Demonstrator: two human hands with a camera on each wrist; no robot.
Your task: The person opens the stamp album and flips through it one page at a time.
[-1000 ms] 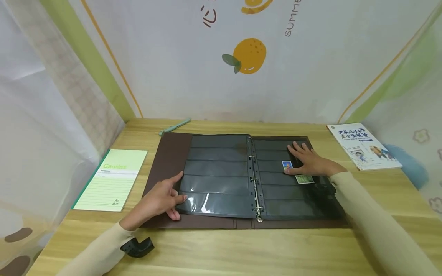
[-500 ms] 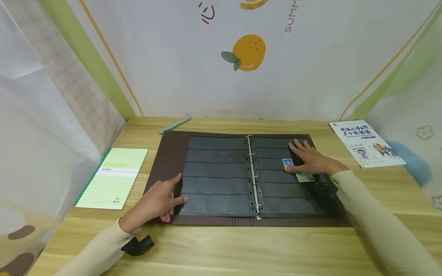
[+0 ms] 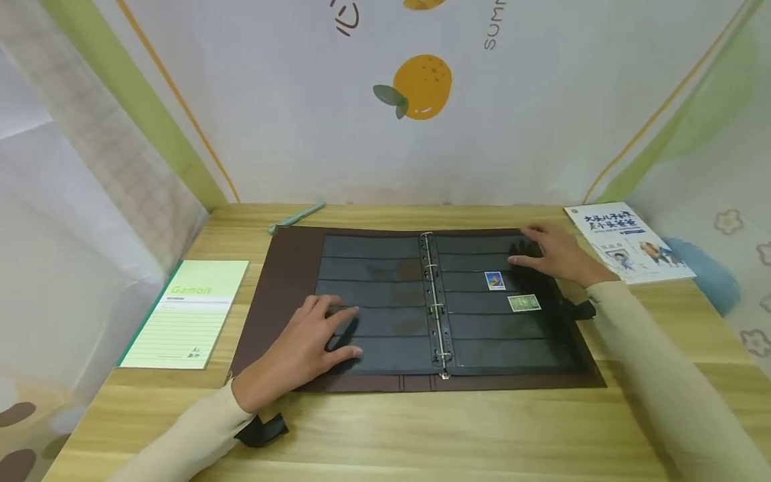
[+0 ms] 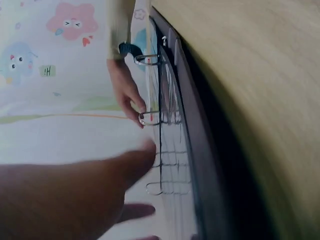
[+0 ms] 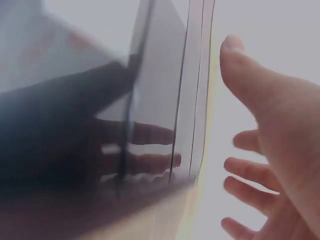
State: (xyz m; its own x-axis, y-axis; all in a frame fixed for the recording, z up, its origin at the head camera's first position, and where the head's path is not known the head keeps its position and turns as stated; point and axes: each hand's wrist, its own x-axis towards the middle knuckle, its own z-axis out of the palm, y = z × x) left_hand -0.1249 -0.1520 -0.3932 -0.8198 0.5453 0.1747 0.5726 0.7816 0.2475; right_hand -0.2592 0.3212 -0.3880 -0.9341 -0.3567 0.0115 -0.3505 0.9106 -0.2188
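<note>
The brown binder (image 3: 271,288) lies open across the centre of the frame, its left page (image 3: 385,325) and right page (image 3: 494,348) flat at either side of the rings (image 3: 435,309). The left hand (image 3: 304,345) has just shifted inward from the left page's outer edge and now lies over that page's lower left; its fingers are loosely bent, thumb apart, and grip nothing. Whether a fingertip touches the page cannot be told. The right hand (image 3: 560,253) has drawn up and outward to the upper right of the binder, fingers relaxed and spread, apart from the page in the right wrist view, holding nothing. That leaves the green stamp (image 3: 524,303) and the smaller blue stamp (image 3: 494,280) fully uncovered, right of centre on the right page; the left page seems settled.
</note>
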